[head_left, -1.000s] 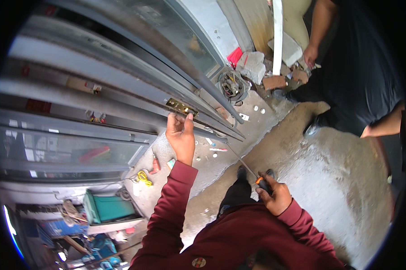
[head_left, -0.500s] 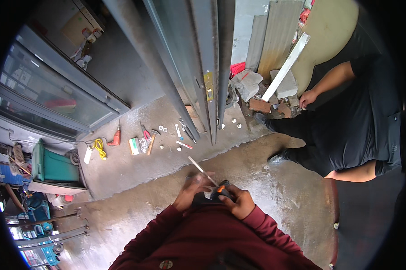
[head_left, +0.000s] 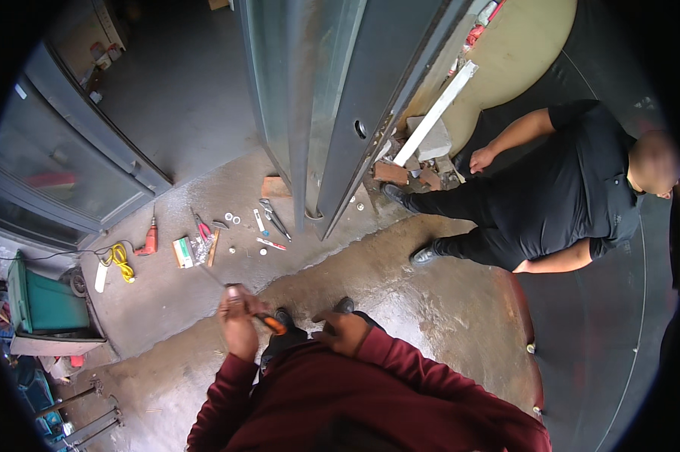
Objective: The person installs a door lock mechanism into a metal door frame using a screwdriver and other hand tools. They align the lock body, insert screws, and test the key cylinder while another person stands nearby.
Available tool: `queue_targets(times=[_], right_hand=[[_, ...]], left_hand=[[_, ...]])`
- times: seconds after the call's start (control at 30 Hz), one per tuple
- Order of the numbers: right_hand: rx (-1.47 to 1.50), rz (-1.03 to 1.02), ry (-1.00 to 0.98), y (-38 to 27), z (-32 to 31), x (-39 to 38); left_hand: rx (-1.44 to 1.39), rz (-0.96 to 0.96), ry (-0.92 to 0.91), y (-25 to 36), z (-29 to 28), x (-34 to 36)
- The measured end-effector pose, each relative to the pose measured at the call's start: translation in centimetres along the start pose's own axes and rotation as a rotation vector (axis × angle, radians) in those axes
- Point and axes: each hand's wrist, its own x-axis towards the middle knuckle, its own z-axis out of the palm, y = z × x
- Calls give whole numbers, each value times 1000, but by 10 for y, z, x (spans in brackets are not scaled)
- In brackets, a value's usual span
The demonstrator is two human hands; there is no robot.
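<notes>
My left hand is closed around a screwdriver with an orange handle. Its thin shaft points up and left over the concrete floor. My right hand hovers just to the right of the handle, apart from it. Its back faces the camera, its fingers are curled under and nothing shows in it. Both hands are in front of my dark red sweater, above my shoes. A tall grey metal door panel stands ahead of me.
Small tools lie on the floor left of the door: a red drill, a yellow cable, red pliers and a wrench. A person in black crouches at right by bricks. A green bin stands far left.
I have turned from the metal frame and look down at the floor. The screwdriver has passed from my right hand, through both hands, into my left. My left hand has left the frame.
</notes>
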Motion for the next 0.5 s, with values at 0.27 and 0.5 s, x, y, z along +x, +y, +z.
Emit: queue_targets(times=[0.27, 0.5], right_hand=[[-35, 68, 14, -25, 40, 31], [215, 40, 63, -59, 64, 43]], left_hand=[[-81, -226, 188, 32, -99, 11], [-493, -539, 105, 6, -60, 1]])
